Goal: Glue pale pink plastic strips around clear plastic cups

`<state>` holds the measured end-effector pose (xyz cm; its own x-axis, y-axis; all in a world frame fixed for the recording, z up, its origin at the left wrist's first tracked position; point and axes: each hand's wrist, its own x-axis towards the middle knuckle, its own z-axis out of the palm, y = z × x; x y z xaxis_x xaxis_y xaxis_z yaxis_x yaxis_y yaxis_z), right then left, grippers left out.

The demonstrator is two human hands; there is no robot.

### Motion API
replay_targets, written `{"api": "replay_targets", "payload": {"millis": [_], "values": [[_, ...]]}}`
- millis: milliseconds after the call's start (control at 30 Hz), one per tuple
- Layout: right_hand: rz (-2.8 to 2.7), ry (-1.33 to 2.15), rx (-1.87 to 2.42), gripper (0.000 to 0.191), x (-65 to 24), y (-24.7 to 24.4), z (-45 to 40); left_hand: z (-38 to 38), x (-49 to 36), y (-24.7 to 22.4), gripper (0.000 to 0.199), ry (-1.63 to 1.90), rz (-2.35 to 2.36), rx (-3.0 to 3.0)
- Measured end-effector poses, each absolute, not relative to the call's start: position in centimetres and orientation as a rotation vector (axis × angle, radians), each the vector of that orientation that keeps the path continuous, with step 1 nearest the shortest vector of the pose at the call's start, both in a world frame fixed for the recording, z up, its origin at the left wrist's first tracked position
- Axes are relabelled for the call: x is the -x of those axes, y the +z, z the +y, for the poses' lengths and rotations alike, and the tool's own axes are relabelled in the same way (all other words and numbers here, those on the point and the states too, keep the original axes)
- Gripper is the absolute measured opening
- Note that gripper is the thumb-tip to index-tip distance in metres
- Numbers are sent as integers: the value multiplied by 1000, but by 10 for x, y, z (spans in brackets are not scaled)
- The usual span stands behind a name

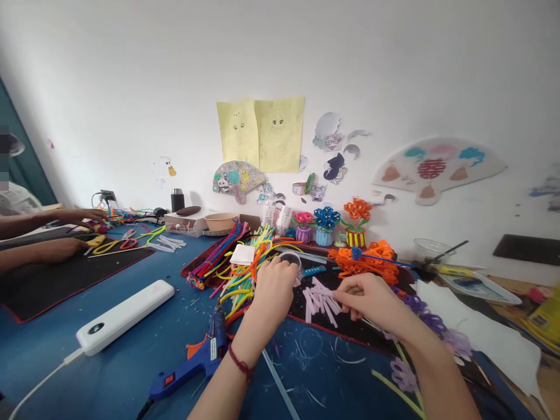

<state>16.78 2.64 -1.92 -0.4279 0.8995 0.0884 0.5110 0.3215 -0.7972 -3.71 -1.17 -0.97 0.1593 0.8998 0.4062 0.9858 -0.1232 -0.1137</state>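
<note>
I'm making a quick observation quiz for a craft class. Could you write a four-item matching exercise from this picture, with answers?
Column one
1. Pale lilac strips
2. Glue gun
3. Yellow sheets
4. Long white device

Column two
A. Fixed to the wall
B. White cable attached at one end
C. In a loose pile by the right hand
D. Blue and orange, beside the left forearm

Right pairs: 1-C, 2-D, 3-A, 4-B
</note>
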Motion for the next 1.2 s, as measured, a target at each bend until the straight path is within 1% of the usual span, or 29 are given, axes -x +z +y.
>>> {"api": "replay_targets", "payload": {"millis": [200,400,733,1033,1200], "values": [[-2015,814,1270,21,-168,-14,27,-13,26,-20,12,-674,-1845,1926],[-1954,690,1296,22,-159,-7,23,-11,29,-30,11,-836,-1763,1912],[-1961,673,1243,25,-152,-5,20,-15,21,-35,15,-905,-1612,1912],[-1971,648,1136,23,-146,-8,20,-16,18,-37,15,-854,-1506,1898],[-1979,603,1085,26,-141,-10,19,-15,14,-37,7,-816,-1459,1900]]}}
